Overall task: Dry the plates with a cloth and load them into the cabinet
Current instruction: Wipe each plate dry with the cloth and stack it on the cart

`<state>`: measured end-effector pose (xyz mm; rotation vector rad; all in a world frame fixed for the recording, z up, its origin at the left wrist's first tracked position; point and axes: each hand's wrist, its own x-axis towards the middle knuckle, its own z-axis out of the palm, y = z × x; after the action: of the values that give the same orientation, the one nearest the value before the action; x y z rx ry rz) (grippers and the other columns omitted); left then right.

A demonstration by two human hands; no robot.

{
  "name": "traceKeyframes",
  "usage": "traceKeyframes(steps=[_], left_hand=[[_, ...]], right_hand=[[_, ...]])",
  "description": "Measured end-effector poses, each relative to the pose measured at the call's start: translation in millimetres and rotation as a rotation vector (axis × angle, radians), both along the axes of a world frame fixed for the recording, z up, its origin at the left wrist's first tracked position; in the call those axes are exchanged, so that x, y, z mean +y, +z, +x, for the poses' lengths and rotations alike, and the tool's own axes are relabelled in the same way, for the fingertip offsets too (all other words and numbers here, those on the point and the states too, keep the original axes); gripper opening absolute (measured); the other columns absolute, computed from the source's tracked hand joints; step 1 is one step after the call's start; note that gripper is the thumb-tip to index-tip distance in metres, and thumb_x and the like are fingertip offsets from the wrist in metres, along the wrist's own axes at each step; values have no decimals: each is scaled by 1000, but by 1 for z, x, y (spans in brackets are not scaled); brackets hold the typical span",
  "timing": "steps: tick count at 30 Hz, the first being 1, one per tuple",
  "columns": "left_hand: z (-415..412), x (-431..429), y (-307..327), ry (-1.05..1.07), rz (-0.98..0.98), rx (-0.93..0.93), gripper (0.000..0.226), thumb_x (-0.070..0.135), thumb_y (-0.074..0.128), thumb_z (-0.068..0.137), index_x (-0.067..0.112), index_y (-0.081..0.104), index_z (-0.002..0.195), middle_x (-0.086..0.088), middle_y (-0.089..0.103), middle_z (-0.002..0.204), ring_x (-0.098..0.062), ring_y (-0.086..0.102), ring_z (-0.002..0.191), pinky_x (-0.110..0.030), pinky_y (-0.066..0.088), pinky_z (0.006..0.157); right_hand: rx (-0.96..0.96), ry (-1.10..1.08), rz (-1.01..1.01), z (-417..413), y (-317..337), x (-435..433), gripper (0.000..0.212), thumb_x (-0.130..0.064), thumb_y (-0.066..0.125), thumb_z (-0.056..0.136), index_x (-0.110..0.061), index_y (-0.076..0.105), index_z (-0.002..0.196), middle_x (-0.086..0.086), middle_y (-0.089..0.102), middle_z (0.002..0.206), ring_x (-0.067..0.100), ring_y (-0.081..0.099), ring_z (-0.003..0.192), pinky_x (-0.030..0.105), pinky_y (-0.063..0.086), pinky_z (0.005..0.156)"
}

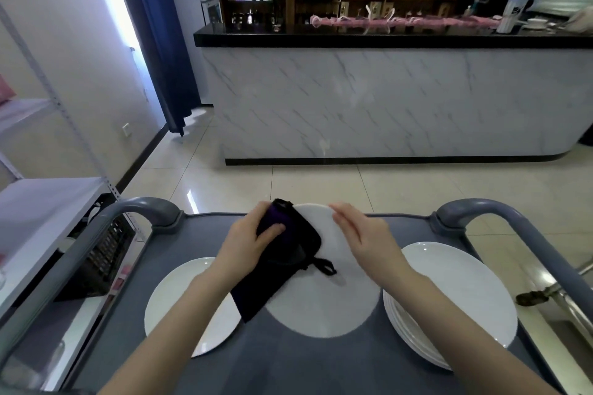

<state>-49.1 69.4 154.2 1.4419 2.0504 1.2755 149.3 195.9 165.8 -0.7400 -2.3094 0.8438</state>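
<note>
Now at the cart (288, 362), we work on one white plate (324, 298) at its middle, between a single plate (179, 301) on the left and a stack (455, 292) on the right. Our left hand (253, 240) grips a dark folded cloth (288, 253), thumb on top, pressing it to the plate's far left rim; the cloth's tail drapes down over the near left edge. Our right hand (362, 240) lies with fingers nearly straight across the far right rim, steadying it. We cannot see whether the thumb hooks under.

We judge the drying to be under way, with the stack yet to be done. Glazed china like this is stiff, fairly heavy and breakable, and slick if damp, so we would hold it by opposite rims, thumb above and fingers below, and let the soft cloth give grip on one side. Knocking it against the stack beside it is the chief risk.

No cabinet shows plainly; a white shelf (41, 202) stands just left of the cart.
</note>
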Motion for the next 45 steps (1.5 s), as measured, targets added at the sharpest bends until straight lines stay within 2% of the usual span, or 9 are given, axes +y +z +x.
traceKeyframes(steps=[5,9,19,23,28,30,34,40,45], left_hand=[[13,8,3,-52,19,78,25,23,63,93,43,49,97,20,63,84,4,58,84,-10,41,69],[10,6,-8,164,79,-96,14,25,60,95,37,53,99,19,65,84,5,60,81,-8,42,66],[50,0,-50,538,183,-670,11,29,54,99,25,57,109,3,67,104,-15,63,97,-33,49,83],[34,-6,-42,489,199,-546,12,20,56,99,18,59,110,-2,69,104,-19,64,98,-35,51,88],[11,-13,-18,295,134,-106,14,18,59,96,27,55,106,17,65,92,4,60,88,-9,42,72],[11,-14,-11,172,100,4,20,16,60,95,31,53,105,19,64,89,7,59,85,-5,41,69],[10,-11,-2,26,35,163,22,18,61,94,33,54,108,23,62,88,5,57,86,-10,43,72],[13,-12,-4,47,69,29,31,17,62,94,46,52,97,29,65,85,7,60,83,-5,41,68],[13,-11,-21,332,128,-179,9,22,58,96,26,58,104,15,66,90,-3,61,87,-6,40,69]], right_hand=[[-45,103,61,-10,-2,-4,21,-33,46,103,-31,61,119,3,73,84,18,65,77,33,47,71],[177,-99,-25,-2,-12,-4,18,-22,50,102,-24,66,112,-11,66,72,1,59,67,12,41,64],[582,-567,-264,-17,-27,-34,22,-25,39,107,-29,58,116,-48,59,95,-24,53,90,-4,35,73],[448,-373,-325,1,-28,-25,20,-36,43,102,-54,51,100,-35,64,93,-11,59,86,4,41,66],[121,-50,-232,9,-4,6,25,-52,51,91,-60,49,114,-21,67,89,-5,62,89,8,42,73],[-46,105,-125,0,8,10,31,-58,47,92,-58,46,123,-24,65,95,-6,62,95,13,44,82],[-275,218,159,-15,4,4,25,-46,38,101,-42,43,125,1,72,99,26,66,94,41,51,78],[-52,131,104,-16,-7,-6,25,-52,36,100,-41,50,116,2,71,77,21,64,73,39,49,69],[232,-133,-77,-9,-20,-15,14,-27,52,102,-27,64,109,-6,68,75,13,61,69,26,48,70]])
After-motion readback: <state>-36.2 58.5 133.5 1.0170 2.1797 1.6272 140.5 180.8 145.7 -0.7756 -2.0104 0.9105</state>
